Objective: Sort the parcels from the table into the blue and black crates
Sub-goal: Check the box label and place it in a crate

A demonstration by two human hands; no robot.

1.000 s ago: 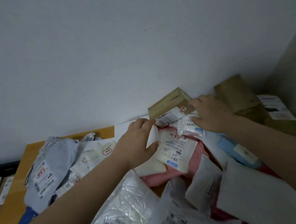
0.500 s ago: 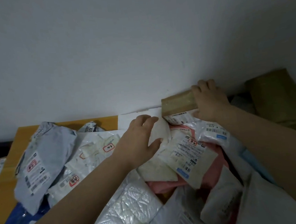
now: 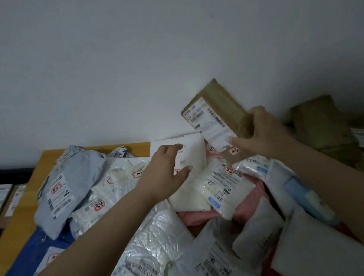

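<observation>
Above the heap at the far side of the surface [image 3: 45, 161], our right hand [image 3: 263, 133] grips a brown cardboard box [image 3: 218, 114] by its lower end, fingers curled round it, so the box is tilted up clear of the pile with its white label facing us. Our left hand [image 3: 168, 170] lies with fingers spread and relaxed on a white padded mailer [image 3: 192, 159], touching it without pinching.

We judge that we are at the picking step: one parcel is lifted out, not yet sorted. Neither the blue nor the black crate shows in this view, so we cannot say which way the box must go. Next we would need to read the label, choose a crate and carry the box over the loose bags. Many parcels remain, among them a grey bag [image 3: 69, 182] and a pink bag [image 3: 206, 216], so the task looks far from done.
</observation>
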